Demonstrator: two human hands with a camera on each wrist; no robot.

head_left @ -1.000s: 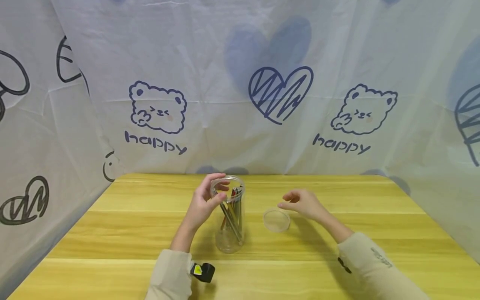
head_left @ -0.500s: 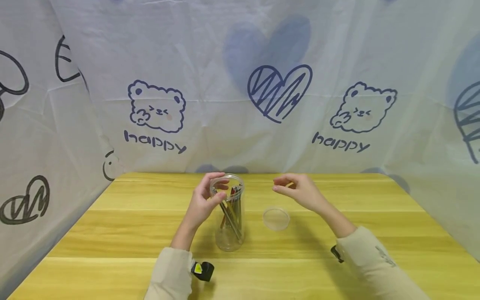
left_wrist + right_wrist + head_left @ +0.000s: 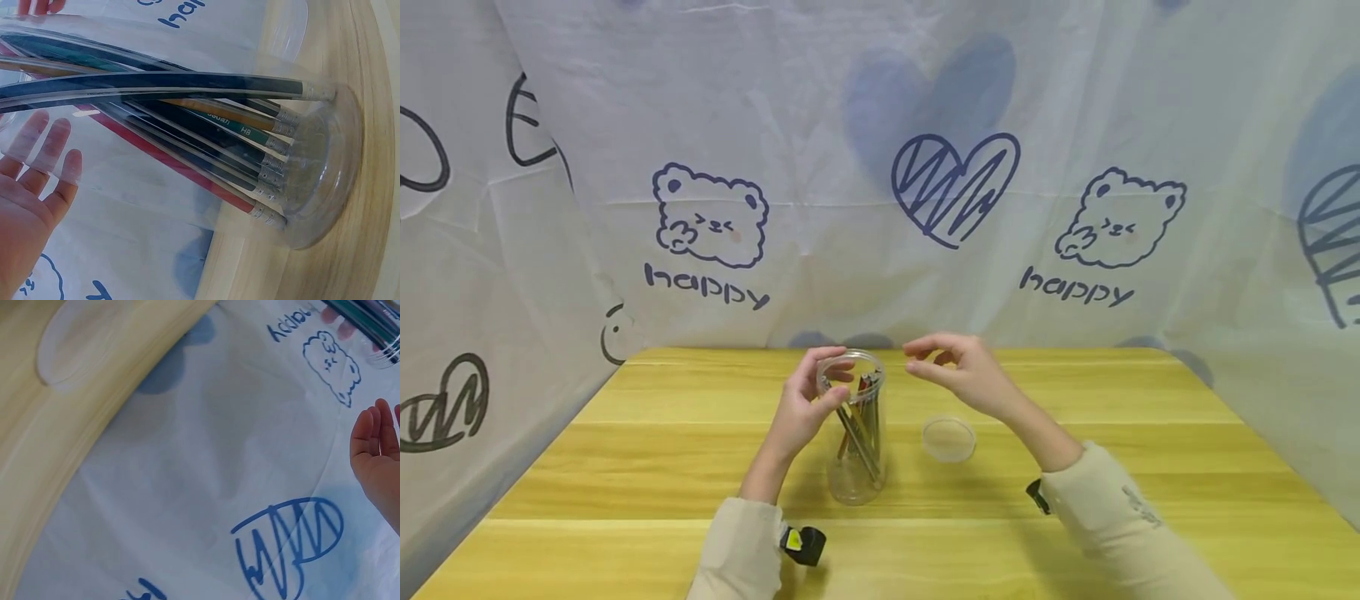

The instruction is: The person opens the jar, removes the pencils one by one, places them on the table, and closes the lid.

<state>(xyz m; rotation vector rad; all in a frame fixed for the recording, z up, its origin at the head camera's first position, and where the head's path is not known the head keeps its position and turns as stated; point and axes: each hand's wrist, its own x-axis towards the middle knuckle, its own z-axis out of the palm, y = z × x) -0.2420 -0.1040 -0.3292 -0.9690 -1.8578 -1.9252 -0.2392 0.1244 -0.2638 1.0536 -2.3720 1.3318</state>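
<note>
A clear plastic jar (image 3: 855, 492) stands upright on the table, its mouth uncovered. Several pencils (image 3: 867, 427) lean inside; the left wrist view shows dark, red, green and yellow ones, eraser ends at the jar's base (image 3: 328, 187). My left hand (image 3: 797, 408) grips the jar near its rim, thumb on the near side and fingers round the far side. To the right of the rim, my right hand (image 3: 973, 379) hovers in the air with loosely bent fingers, holding nothing and apart from the jar. A round clear lid (image 3: 949, 440) lies flat on the table below it.
The wood-grain table (image 3: 647, 467) reaches back to a white cloth (image 3: 835, 250) printed with bears and hearts, which also hangs at both sides. A small black device (image 3: 803, 545) is strapped at the left wrist; another (image 3: 1038, 497) is at the right.
My right hand has risen from beside the lid and moved left toward the jar's mouth. The left hand, jar and lid have stayed in place.
</note>
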